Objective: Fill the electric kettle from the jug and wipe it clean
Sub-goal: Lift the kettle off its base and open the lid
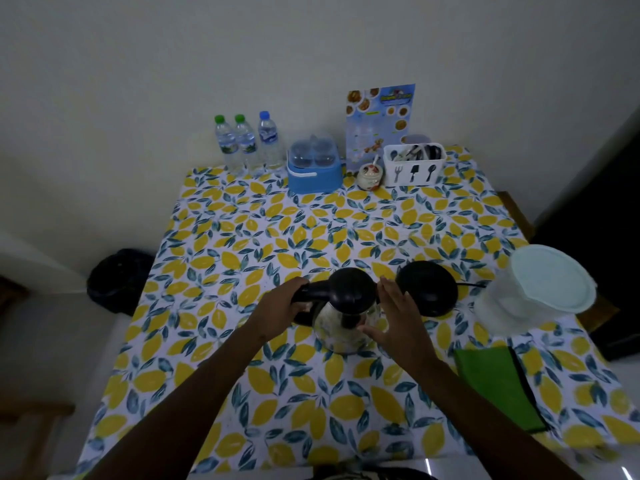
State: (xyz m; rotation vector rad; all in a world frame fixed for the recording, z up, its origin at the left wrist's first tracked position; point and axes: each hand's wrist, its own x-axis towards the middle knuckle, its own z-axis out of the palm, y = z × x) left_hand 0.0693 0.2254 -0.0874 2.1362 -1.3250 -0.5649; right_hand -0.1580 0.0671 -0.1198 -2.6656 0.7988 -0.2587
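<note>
A glass electric kettle (341,327) with a black lid and black handle stands on the lemon-print tablecloth (311,233), left of its round black base (427,287). My left hand (282,308) is closed around the kettle's handle. My right hand (398,318) rests flat against the kettle's right side, fingers spread. A translucent jug (502,306) with a pale lid stands at the right. A folded green cloth (498,382) lies in front of the jug.
Along the wall stand three water bottles (246,143), a blue container (313,168), a small jar (370,174), a menu card (379,123) and a white cutlery holder (414,164). The base's cord (471,285) runs toward the jug. A dark bag (119,280) sits left of the table.
</note>
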